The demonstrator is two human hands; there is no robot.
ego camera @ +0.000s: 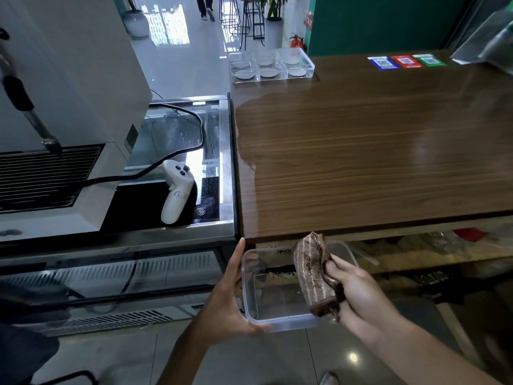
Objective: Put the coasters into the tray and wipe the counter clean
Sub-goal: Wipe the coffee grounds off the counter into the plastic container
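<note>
Head view, cloth [315, 273] pinched in right-hand fingers [337, 269] (folded), over container [273, 322]

The counter [374, 151] is dark wood-grain, glossy, with a wet-looking sheen over most of it. At 12 o'clock on it, the tray [271, 65] is clear hard plastic holding matt grey coasters [268, 73]. At 6 o'clock, the left hand [227, 298] holds a clear, smooth plastic tub [277, 318]; the right hand [358, 293] grips a brown, ribbed, soft cloth [315, 273]. At 9 o'clock, the controller [176, 194] is matt white plastic on a shiny metal-framed glass cabinet [224, 173].
</note>
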